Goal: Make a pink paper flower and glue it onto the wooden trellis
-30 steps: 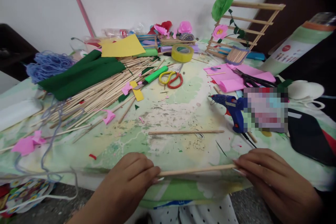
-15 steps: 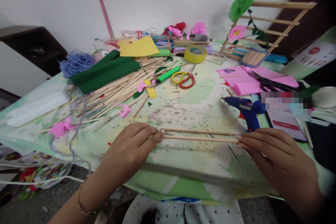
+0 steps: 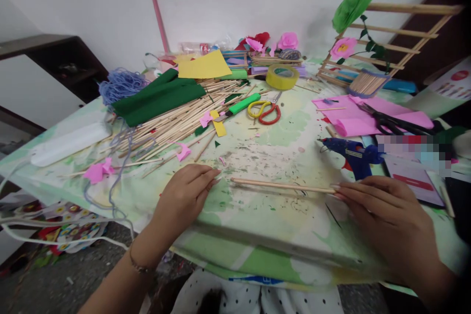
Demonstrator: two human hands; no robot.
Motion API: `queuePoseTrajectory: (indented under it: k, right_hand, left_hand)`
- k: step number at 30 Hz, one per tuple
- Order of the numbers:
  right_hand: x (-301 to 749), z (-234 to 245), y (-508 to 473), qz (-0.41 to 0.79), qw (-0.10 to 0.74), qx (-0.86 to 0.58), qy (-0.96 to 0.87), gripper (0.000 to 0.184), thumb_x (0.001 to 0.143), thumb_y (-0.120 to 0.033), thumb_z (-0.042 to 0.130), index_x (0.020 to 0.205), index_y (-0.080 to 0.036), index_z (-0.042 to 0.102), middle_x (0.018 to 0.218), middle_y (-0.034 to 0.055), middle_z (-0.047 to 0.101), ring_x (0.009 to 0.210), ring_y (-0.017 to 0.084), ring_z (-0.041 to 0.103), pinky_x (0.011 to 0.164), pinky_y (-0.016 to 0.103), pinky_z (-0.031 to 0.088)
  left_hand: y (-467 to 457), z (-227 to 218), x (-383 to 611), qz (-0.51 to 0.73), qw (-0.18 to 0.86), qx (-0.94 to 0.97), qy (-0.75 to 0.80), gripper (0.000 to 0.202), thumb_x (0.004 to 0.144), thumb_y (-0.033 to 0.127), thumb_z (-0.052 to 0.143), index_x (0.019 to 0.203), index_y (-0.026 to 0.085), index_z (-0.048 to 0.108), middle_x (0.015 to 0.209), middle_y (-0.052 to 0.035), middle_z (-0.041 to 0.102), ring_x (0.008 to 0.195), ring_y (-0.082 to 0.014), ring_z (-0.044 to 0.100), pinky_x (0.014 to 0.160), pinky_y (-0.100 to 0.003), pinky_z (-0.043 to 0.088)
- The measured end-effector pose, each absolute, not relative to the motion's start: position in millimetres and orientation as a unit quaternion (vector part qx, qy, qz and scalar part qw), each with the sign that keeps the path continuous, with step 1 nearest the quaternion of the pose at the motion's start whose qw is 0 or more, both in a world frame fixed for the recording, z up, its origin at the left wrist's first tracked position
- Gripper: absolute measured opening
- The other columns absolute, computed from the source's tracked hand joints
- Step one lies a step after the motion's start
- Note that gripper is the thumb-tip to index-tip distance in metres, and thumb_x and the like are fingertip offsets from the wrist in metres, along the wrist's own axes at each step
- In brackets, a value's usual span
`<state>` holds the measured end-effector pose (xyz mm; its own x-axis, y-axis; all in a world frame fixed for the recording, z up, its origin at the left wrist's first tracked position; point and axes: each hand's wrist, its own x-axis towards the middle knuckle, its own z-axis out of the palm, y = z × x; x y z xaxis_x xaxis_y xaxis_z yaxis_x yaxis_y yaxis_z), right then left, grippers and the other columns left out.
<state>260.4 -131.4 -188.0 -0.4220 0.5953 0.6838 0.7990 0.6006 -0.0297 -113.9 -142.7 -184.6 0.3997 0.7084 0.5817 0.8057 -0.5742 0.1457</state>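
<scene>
Two thin wooden sticks (image 3: 283, 185) lie side by side on the green patterned tablecloth (image 3: 257, 216) in front of me. My right hand (image 3: 382, 211) rests on the cloth, its fingers held together with the tips pinched on the sticks' right end. My left hand (image 3: 187, 191) lies flat on the cloth with its fingers stretched out. Its tips sit a short gap left of the sticks' left end and hold nothing.
A blue glue gun (image 3: 349, 154) lies just behind my right hand. A heap of wooden sticks (image 3: 172, 117), green felt (image 3: 158, 98), yellow-red scissors (image 3: 265, 110), yellow tape (image 3: 282, 76), pink paper (image 3: 353, 115) with black scissors (image 3: 390, 120), and a stick trellis (image 3: 382, 34) fill the back.
Both hands carried the stick from the table's near edge up beside the one lying on the cloth. My left hand has since let go and drawn back a little.
</scene>
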Motion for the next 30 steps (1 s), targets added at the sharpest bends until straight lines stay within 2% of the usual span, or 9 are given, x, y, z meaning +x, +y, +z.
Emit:
queuePoseTrajectory:
  k: [16,26,30]
  right_hand:
    - [258.1,-192.7,-123.4,-0.127,0.311,-0.437,-0.834,0.016,0.088,-0.019,0.061,0.084,-0.021,0.076,0.079,0.006,0.077,0.088,0.025,0.061,0.075,0.038,0.053]
    - [256.7,-193.1,-121.1,-0.103,0.317,-0.44,-0.834,0.013,0.088,-0.021,0.063,0.088,-0.026,0.075,0.085,0.0026,0.077,0.09,0.028,0.062,0.075,0.043,0.054]
    - [253.4,-188.4,-120.7,-0.097,0.315,-0.43,-0.84,0.011,0.087,-0.02,0.065,0.089,-0.023,0.075,0.084,0.0037,0.078,0.09,0.027,0.061,0.074,0.042,0.055]
  left_hand:
    - [-133.9,-188.2,-110.0,-0.304,0.06,-0.844,-0.439,0.019,0.091,0.011,0.053,0.104,0.011,0.067,0.097,-0.0111,0.069,0.091,-0.0205,0.063,0.08,-0.035,0.054]
    - [-129.9,-183.2,-93.1,-0.298,0.032,-0.863,-0.406,0.018,0.092,0.013,0.052,0.1,0.013,0.069,0.098,-0.0111,0.069,0.093,-0.0209,0.063,0.081,-0.037,0.054]
    - [-124.9,-180.8,-87.4,-0.284,0.026,-0.878,-0.385,0.018,0.092,0.013,0.053,0.099,0.013,0.07,0.099,-0.0113,0.069,0.093,-0.0222,0.062,0.081,-0.038,0.053]
